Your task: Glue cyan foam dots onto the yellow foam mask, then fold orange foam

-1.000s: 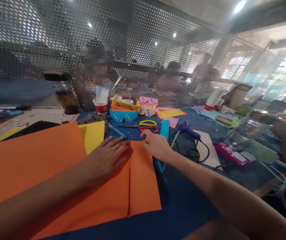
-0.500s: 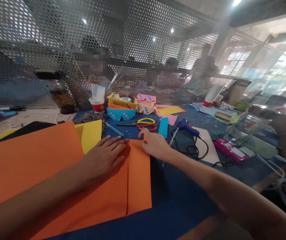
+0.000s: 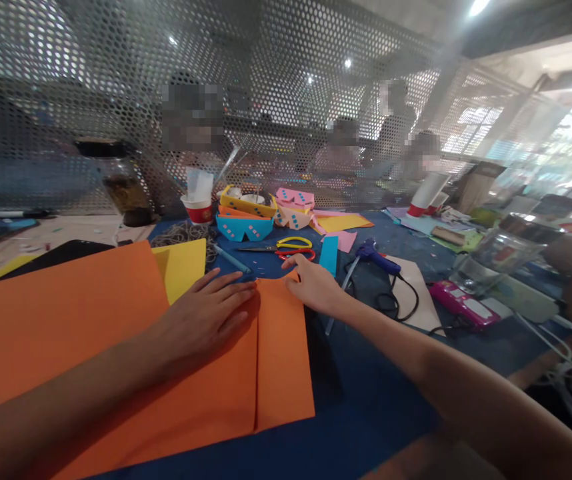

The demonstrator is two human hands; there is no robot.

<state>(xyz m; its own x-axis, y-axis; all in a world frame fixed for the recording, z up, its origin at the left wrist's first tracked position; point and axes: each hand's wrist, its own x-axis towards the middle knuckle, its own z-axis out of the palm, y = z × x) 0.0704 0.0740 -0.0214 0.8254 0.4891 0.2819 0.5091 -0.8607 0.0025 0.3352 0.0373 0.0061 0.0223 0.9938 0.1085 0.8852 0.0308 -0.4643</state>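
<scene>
A large orange craft sheet (image 3: 206, 407) lies over the near left of the table. My left hand (image 3: 203, 317) rests flat on it, fingers stretched toward a dark straight line that marks off an orange strip (image 3: 282, 360); whether the line is a cut or a crease I cannot tell. My right hand (image 3: 313, 283) pinches the strip's far right corner between thumb and forefinger. Just beyond the hands lie scissors (image 3: 293, 252) with yellow and red handles, and a blue-grey pen-like stick (image 3: 233, 258). Under the orange sheet's far edge shows a yellow sheet (image 3: 186, 263).
Paper glasses (image 3: 245, 228) in several colours stand at the back beside a paper cup (image 3: 199, 208). On the right are a blue glue gun (image 3: 376, 255) with its cable, a pink box (image 3: 463, 303) and a clear container (image 3: 486, 260). A perforated metal screen (image 3: 276, 87) closes the back; people sit behind it.
The orange strip's near end has swung slightly to the right, and my right hand has shifted a little with its far corner. My left hand stays flat. The view has moved slightly.
</scene>
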